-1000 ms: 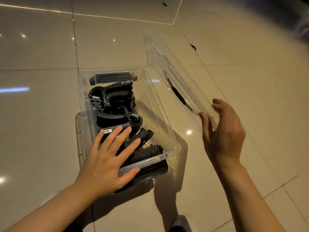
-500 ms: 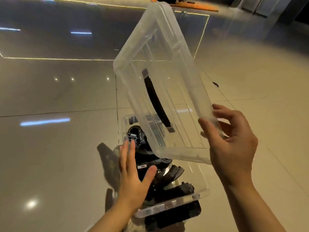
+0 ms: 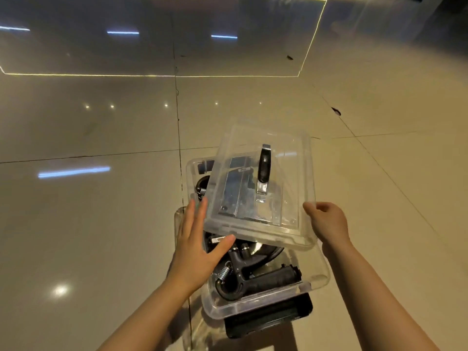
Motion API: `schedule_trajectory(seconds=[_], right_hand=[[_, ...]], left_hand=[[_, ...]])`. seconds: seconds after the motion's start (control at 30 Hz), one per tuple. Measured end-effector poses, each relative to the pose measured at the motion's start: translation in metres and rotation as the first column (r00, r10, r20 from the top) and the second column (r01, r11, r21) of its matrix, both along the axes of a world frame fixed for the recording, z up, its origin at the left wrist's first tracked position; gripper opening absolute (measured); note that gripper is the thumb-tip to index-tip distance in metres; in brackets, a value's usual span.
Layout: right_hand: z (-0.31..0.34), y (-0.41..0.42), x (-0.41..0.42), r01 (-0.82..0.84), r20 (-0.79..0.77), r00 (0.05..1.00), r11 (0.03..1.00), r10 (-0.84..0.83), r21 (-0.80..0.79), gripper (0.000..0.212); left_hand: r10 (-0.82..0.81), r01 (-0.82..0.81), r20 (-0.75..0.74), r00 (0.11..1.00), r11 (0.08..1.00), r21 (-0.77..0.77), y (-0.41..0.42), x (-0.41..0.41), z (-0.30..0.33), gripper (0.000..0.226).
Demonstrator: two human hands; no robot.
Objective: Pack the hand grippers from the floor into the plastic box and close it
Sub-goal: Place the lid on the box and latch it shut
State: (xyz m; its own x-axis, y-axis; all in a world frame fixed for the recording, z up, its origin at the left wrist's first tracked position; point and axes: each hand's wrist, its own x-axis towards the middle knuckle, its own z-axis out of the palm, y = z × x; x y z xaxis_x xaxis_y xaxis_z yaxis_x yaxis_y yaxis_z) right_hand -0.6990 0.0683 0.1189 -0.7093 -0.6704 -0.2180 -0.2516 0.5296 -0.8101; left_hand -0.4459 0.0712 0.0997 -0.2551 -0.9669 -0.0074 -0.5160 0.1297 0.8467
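Observation:
A clear plastic box (image 3: 319,277) stands on the tiled floor, filled with several black hand grippers (image 3: 255,274) with metal springs. Its clear lid (image 3: 286,173), with a black handle, hovers tilted over the far half of the box. My right hand (image 3: 326,221) grips the lid's near right corner. My left hand (image 3: 195,245) is flat with straight fingers at the lid's near left corner, thumb under the lid's edge, over the box's left rim.
A black latch (image 3: 268,317) sits on the box's near end. Glossy beige floor tiles (image 3: 88,224) spread all around, with light reflections and dark chips (image 3: 336,111) at tile joints to the far right.
The lid has come down from upright in the air to nearly flat over the box. My left hand has lifted off the grippers and moved to the lid's left corner.

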Motion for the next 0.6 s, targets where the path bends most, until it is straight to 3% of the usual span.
schedule_trajectory(seconds=[0.07, 0.13, 0.2, 0.3, 0.4, 0.6], right_hand=[[-0.009, 0.005, 0.002, -0.076, -0.002, 0.997, 0.996, 0.076, 0.038, 0.030], [-0.012, 0.007, 0.006, -0.128, -0.131, 0.982, 0.990, 0.133, 0.052, 0.035], [-0.017, 0.009, 0.008, -0.148, -0.236, 0.959, 0.987, 0.158, 0.061, 0.045], [-0.019, 0.013, 0.007, -0.187, -0.337, 0.918, 0.978, 0.206, 0.088, 0.038], [-0.013, 0.018, 0.002, -0.239, -0.386, 0.881, 0.962, 0.273, 0.135, 0.044], [-0.015, 0.042, -0.012, -0.462, -0.380, 0.771, 0.860, 0.511, 0.218, 0.043]], left_hand=[[-0.033, 0.035, 0.079, 0.996, 0.999, -0.030, -0.001, 0.002, -0.007, 0.096], [-0.030, 0.034, 0.117, 0.993, 0.999, -0.038, -0.001, 0.002, -0.011, 0.097], [-0.013, 0.018, 0.115, 0.993, 0.999, -0.044, 0.001, 0.001, -0.012, 0.096], [0.045, -0.040, 0.090, 0.995, 0.997, -0.059, 0.003, 0.000, -0.011, 0.092], [0.063, -0.052, 0.080, 0.995, 0.990, -0.129, 0.013, 0.004, -0.010, 0.083], [-0.074, 0.111, 0.139, 0.988, 0.955, -0.276, 0.024, 0.021, -0.005, 0.067]])
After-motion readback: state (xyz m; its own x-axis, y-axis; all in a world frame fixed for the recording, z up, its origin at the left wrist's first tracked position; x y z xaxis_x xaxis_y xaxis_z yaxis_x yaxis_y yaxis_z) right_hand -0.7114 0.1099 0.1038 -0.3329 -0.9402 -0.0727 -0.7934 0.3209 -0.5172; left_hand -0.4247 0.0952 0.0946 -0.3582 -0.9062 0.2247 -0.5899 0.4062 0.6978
